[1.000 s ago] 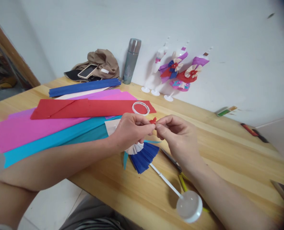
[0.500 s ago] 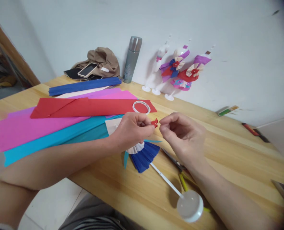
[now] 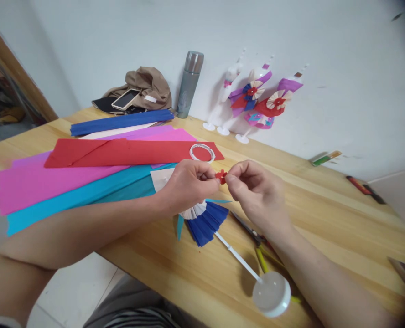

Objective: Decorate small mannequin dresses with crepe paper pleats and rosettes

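Note:
A small red paper flower [image 3: 220, 176] is pinched between the fingertips of my left hand [image 3: 192, 184] and my right hand [image 3: 255, 187]. Below my hands a doll figure lies on the table, dressed in a pleated blue paper skirt [image 3: 207, 225] with a white pleated layer [image 3: 194, 211] above it. Its thin white rod runs to a round white base [image 3: 271, 294]. My left forearm and hand hide the doll's upper part. Scissors with yellow handles [image 3: 262, 260] lie partly under my right forearm.
Crepe paper sheets lie at left: red [image 3: 96, 152], pink [image 3: 59, 187], teal [image 3: 86, 200] and a blue roll [image 3: 120, 122]. A tape ring [image 3: 190, 154] rests on the red one. Behind stand a thermos [image 3: 189, 84], dressed dolls [image 3: 274, 102], a cap [image 3: 151, 86] and a phone [image 3: 126, 98]. A cutter [image 3: 358, 186] lies right.
My right hand has moved left, and its fingertips have closed on the edge of the red paper flower. My left hand stays in place, still pinching it.

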{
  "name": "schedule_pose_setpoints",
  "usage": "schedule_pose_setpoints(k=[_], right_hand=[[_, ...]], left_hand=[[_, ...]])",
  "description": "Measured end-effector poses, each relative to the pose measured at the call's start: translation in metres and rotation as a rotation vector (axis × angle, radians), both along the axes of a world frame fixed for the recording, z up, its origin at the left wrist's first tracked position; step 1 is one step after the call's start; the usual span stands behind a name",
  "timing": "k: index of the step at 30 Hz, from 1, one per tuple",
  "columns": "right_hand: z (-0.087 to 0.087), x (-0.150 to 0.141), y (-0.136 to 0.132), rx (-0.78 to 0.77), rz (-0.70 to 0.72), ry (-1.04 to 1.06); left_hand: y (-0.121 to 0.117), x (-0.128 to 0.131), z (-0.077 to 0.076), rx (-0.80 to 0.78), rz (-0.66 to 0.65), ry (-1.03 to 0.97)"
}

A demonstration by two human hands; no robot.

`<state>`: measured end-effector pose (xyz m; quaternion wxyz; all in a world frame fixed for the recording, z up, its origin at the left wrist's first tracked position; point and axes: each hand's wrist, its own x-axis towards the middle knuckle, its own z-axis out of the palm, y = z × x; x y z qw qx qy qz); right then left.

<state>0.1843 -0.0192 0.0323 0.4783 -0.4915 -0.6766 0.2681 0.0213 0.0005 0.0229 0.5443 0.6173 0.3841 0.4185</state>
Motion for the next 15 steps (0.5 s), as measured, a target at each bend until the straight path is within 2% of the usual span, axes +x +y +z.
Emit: schedule_pose_setpoints(k=[8, 15], right_hand=[[-0.0016, 0.0007, 0.0068, -0.313, 0.091, 0.249], [-0.0016, -0.0016, 0.0086, -0.395, 0.124, 0.351]], left_hand=[[0.0019, -0.0002, -0.0038, 0.03, 0.003, 0.04], [0.0023, -0.0008, -0.005, 0.048, -0.009, 0.053]])
